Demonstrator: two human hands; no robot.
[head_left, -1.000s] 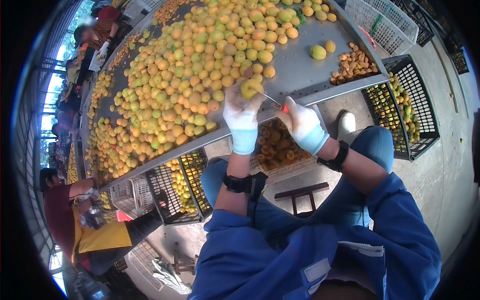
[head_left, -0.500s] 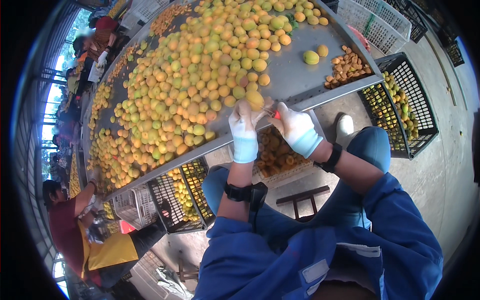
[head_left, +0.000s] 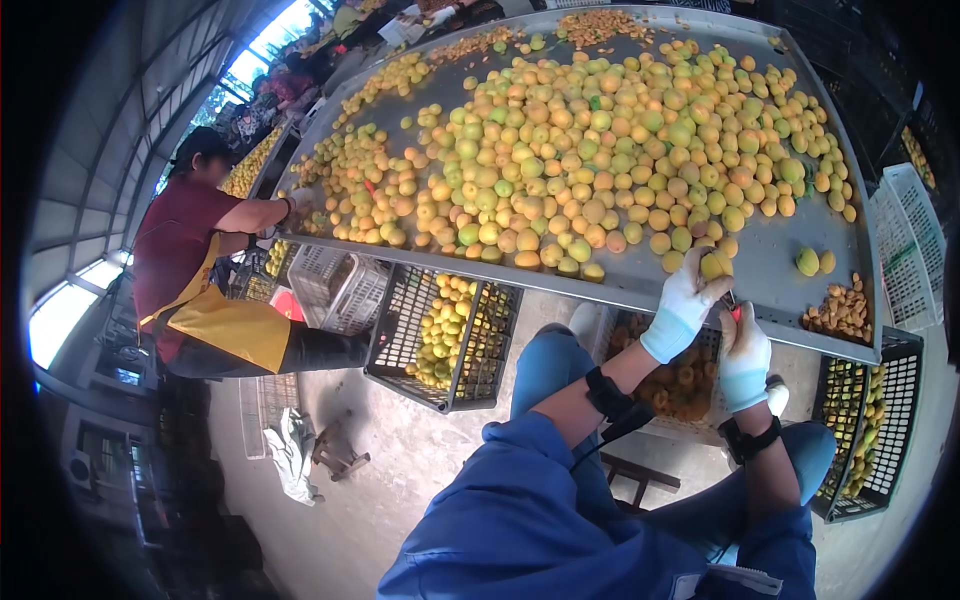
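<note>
Your gloved left hand point(head_left: 688, 300) is over the near edge of the metal table point(head_left: 775, 283), its fingers curled and pinching a yellow apricot point(head_left: 716, 264). That fruit sits above the table's surface, just inside the near edge. Your gloved right hand point(head_left: 746, 350) is at the same edge, beside the left, with its fingers closed around the handle of a red-handled tool point(head_left: 736, 313). The tool's working end points toward the fruit, but you cannot tell from this view whether it touches.

A broad heap of apricots point(head_left: 580, 165) covers the middle of the table and spreads to its left end. Near the table's right end, two loose fruits point(head_left: 807, 262) lie side by side, and a pile of brown pits point(head_left: 842, 308) fills the near right corner.

Below the table's near edge, under your forearms, is a pale crate point(head_left: 665, 425) of orange-brown pieces too shaded to make out well. A black crate point(head_left: 400, 322) of yellow-green fruit is below that edge to the left, another black crate point(head_left: 900, 412) stands by the table's right corner, and white crates point(head_left: 908, 245) stand beyond its right side. At the table's left end, a co-worker point(head_left: 195, 245) in a yellow apron reaches toward the fruit.
</note>
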